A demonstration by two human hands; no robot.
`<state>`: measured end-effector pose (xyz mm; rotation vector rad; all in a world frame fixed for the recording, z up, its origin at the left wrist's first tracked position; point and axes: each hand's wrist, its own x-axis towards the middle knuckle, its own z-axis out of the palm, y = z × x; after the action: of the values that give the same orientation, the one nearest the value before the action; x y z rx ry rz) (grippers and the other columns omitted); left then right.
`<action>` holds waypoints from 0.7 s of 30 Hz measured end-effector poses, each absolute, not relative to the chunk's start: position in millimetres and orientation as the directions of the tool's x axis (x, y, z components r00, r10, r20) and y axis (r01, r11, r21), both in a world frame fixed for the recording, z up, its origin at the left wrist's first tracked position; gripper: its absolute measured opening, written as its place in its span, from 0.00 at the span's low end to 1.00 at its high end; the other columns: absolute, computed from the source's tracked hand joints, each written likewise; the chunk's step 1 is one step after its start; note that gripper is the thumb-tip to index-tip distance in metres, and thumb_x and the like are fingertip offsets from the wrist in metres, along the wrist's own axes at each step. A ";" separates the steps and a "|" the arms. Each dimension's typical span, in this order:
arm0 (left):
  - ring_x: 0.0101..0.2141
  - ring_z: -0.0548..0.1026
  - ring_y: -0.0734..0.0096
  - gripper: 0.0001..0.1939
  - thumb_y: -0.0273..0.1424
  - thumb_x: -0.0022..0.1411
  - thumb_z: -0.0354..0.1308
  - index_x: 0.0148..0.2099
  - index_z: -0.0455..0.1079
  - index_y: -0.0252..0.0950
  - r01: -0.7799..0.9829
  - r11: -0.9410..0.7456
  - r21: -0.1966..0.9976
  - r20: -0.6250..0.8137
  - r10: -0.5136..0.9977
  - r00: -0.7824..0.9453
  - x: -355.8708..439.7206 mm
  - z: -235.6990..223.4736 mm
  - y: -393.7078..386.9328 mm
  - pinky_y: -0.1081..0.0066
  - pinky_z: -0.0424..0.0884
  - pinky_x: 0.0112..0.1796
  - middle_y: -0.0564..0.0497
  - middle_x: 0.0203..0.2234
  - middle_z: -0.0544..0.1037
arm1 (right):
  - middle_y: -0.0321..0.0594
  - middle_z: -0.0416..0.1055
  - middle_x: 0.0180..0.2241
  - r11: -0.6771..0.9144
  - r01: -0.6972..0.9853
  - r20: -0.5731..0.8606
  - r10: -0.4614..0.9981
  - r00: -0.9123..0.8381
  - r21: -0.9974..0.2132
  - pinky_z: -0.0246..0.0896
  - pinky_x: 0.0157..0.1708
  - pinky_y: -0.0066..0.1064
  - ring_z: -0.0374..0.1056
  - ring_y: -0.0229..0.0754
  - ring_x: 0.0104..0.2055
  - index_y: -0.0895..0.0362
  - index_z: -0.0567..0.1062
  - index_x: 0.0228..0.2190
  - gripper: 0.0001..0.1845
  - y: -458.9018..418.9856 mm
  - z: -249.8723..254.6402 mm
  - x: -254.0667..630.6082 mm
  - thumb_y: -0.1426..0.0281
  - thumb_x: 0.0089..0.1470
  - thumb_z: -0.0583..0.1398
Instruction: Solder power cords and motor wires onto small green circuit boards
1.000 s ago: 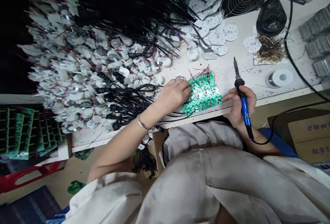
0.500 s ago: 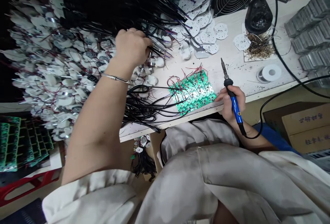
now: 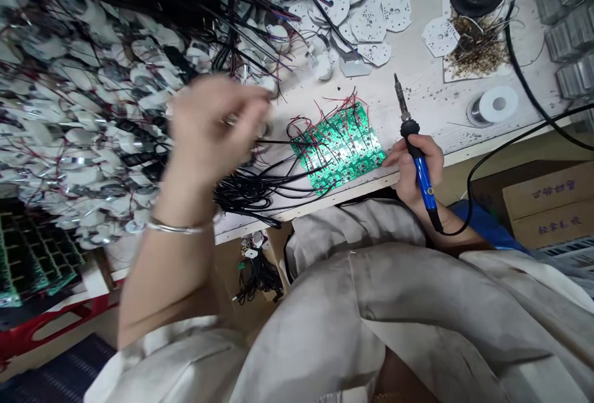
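Clothing [image 3: 334,310] in a pale fabric fills the nearest part, at 6 o'clock. Beyond it, the front edge of the light surface [image 3: 408,56] runs from 8 toward 3 o'clock. One cardboard box [image 3: 542,205] sits below that edge, at 3 o'clock.

At 3 o'clock the right hand [image 3: 420,164] wraps its fingers around one blue-handled soldering iron [image 3: 420,161]. The iron's tip points to 11 o'clock and its long axis runs back to 5 o'clock, the tip clear above the surface. The fingertips reach the near right corner of one green circuit board [image 3: 341,149], which lies just right of centre, its near corner close to the front edge, with red and black wires on it.

At 10 o'clock the left hand [image 3: 216,124] has its fingers bent toward the thumb; it is blurred, so whether it pinches anything cannot be told. Black cables [image 3: 255,189] bunch at 9 o'clock, their ends reaching the board. One solder spool [image 3: 499,106] stands at 2 o'clock, with bare surface between it and the iron.

Farther off, white motors [image 3: 93,112], too many to count, heap from 9 to 11 o'clock; overlapping white discs [image 3: 366,22] spread at 1 o'clock, with one disc apart to their right.
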<state>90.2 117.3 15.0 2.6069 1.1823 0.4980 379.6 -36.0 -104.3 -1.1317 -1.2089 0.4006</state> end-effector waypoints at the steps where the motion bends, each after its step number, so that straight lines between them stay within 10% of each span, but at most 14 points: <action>1: 0.36 0.77 0.67 0.18 0.40 0.75 0.51 0.45 0.78 0.35 0.644 -0.707 0.292 0.133 0.697 0.705 98.9 8.3 99.3 0.64 0.72 0.40 0.47 0.36 0.82 | 0.33 0.71 0.39 0.430 0.310 0.524 0.770 0.364 -0.848 0.72 0.25 0.27 0.71 0.30 0.25 0.44 0.69 0.54 0.16 -36.1 -103.9 379.9 0.63 0.66 0.57; 8: 0.38 0.78 0.57 0.17 0.38 0.74 0.49 0.46 0.78 0.39 0.710 -0.697 0.099 0.047 0.716 0.696 127.4 -22.2 52.8 0.53 0.69 0.45 0.45 0.36 0.82 | 0.32 0.71 0.39 0.423 0.333 0.523 0.787 0.326 -0.843 0.72 0.27 0.28 0.71 0.29 0.25 0.45 0.68 0.55 0.16 -37.3 -102.3 382.7 0.64 0.66 0.56; 21: 0.37 0.78 0.68 0.11 0.34 0.72 0.56 0.46 0.79 0.39 0.430 -0.555 0.712 0.179 0.736 0.653 151.8 -40.7 40.5 0.68 0.73 0.40 0.47 0.37 0.81 | 0.34 0.71 0.38 0.357 0.439 0.511 0.803 0.307 -0.824 0.75 0.30 0.34 0.72 0.33 0.27 0.44 0.66 0.52 0.14 -38.3 -100.3 382.7 0.59 0.67 0.54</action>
<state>151.8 40.5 -40.7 2.2285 0.9002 0.6198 382.7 -38.3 -100.3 -1.2681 -1.3200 0.3541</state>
